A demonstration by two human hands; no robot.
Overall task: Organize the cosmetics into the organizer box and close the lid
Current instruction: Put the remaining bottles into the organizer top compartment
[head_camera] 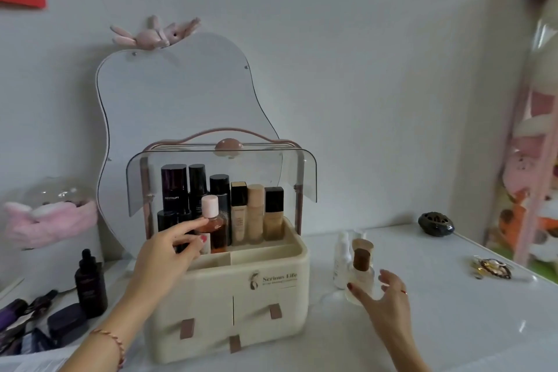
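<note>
A cream organizer box [271,296] stands in the middle of the white table, its clear lid [297,174] swung up. Several dark and beige bottles stand upright in its back row. My left hand [169,254] reaches into the box from the left, fingertips pinching an orange bottle with a pink cap [218,231] that stands in front of that row. To the right of the box, my right hand [388,299] has thumb and fingers spread on either side of a clear bottle with a brown cap [361,270] standing on the table.
Two small white bottles [342,260] stand behind the clear one. A dark dropper bottle [90,284], a dark compact [66,323] and tubes lie left of the box. A pear-shaped mirror [181,93] leans on the wall behind. A dark ornament [435,223] and gold trinkets [492,267] sit at right.
</note>
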